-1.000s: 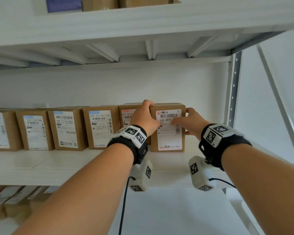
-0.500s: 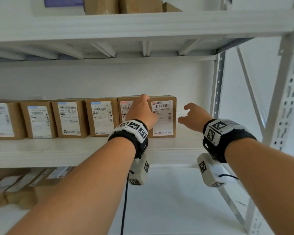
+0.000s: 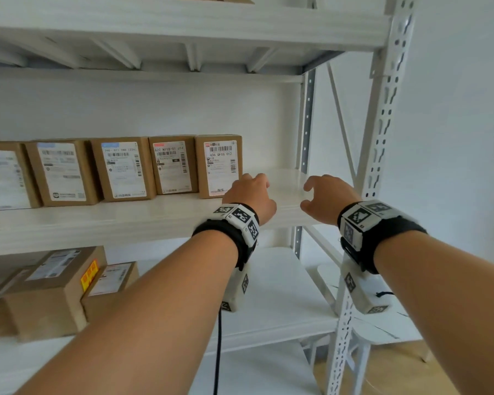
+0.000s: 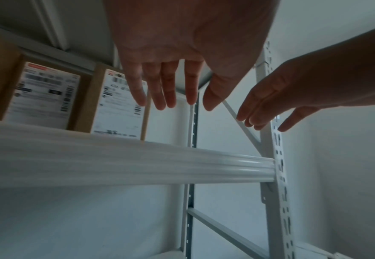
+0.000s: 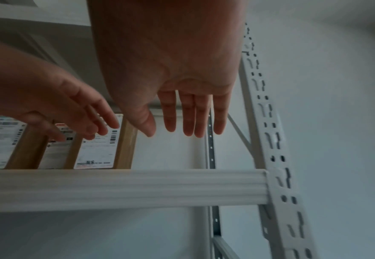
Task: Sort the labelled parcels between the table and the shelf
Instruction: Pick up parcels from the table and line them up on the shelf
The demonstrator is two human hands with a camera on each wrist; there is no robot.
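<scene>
A row of brown labelled parcels stands upright on the middle shelf point(image 3: 154, 220). The rightmost parcel point(image 3: 219, 166) point(image 4: 118, 105) point(image 5: 103, 149) carries a white label with a barcode. My left hand point(image 3: 250, 192) point(image 4: 171, 84) hovers just right of that parcel, fingers straight and holding nothing. My right hand point(image 3: 327, 198) point(image 5: 188, 112) hangs further right above the shelf's bare end, fingers relaxed and empty. Neither hand touches a parcel.
A perforated white upright point(image 3: 382, 115) stands at the shelf's right front corner, with a diagonal brace behind. Larger brown boxes point(image 3: 49, 289) lie on the lower shelf at the left. Another shelf board point(image 3: 183, 21) runs overhead.
Both hands have let go of the rightmost parcel and drawn back down and to the right. The parcel now stands alone in the row. My view has swung right and down.
</scene>
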